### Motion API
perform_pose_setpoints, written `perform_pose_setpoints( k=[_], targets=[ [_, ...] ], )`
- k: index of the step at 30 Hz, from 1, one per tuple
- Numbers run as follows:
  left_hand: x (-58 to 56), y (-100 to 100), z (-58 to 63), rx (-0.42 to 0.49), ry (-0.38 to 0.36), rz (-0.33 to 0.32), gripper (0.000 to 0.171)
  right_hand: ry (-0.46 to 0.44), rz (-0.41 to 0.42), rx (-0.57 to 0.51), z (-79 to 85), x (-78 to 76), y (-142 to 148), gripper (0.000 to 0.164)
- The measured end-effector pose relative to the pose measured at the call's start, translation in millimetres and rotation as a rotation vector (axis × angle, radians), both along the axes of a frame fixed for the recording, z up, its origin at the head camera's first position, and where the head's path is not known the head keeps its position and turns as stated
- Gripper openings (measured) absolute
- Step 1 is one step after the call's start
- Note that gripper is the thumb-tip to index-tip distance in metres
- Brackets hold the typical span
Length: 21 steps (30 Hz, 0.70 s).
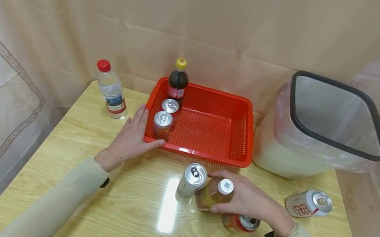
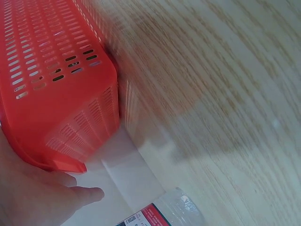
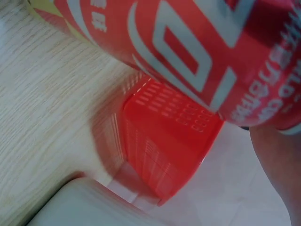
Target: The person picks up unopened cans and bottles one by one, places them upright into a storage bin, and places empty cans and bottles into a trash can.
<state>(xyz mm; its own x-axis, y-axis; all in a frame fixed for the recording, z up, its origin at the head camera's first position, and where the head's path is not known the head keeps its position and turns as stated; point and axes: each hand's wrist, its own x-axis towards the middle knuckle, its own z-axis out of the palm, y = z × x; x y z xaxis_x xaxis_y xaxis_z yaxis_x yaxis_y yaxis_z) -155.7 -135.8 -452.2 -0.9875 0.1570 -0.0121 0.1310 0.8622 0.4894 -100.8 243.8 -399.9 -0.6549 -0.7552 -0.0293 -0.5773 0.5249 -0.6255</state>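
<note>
My left hand (image 1: 130, 136) rests at the near left corner of a red plastic basket (image 1: 203, 154), its fingers straight along the side wall and thumb on the front rim. With my right hand (image 1: 252, 198) I grip a white-capped bottle of amber drink (image 1: 208, 198) in front of the basket. Close on its left stands a pale drink can (image 1: 185, 188). A red drink can (image 1: 232, 223) lies tilted under my right hand and fills the top of the right wrist view. Inside the basket, along its left side, stand two cans (image 1: 162, 130) and a yellow-capped cola bottle (image 1: 178, 80).
A red-capped water bottle (image 1: 113, 96) stands left of the basket. To the right is a bin (image 1: 273, 158) with a black rim and a clear liner. A white can with red lettering (image 1: 299, 204) lies tilted near the table's right edge. A curtain hangs behind.
</note>
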Motion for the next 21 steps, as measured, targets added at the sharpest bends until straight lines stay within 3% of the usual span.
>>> perform_pose_setpoints(
  k=[6, 11, 16, 21],
  targets=[
    [0.1, 0, 0.4, 0.006, 0.008, -0.003, 0.126, 0.053, 0.028, -0.018, -0.2, 0.3, 0, 0.059],
    [-0.1, 0, -0.4, 0.011, 0.009, -0.005, 0.126, 0.047, -0.045, -0.039, 9.5, 3.1, 4, 0.059],
    [0.1, 0, -1.0, 0.008, 0.015, -0.006, 0.126, 0.093, -0.063, -0.124, 33.7, 4.3, 11, 0.058],
    [-0.1, -1, -1.1, 0.008, 0.019, -0.009, 0.126, 0.138, -0.082, -0.201, 72.7, 5.8, 19, 0.060]
  ],
)
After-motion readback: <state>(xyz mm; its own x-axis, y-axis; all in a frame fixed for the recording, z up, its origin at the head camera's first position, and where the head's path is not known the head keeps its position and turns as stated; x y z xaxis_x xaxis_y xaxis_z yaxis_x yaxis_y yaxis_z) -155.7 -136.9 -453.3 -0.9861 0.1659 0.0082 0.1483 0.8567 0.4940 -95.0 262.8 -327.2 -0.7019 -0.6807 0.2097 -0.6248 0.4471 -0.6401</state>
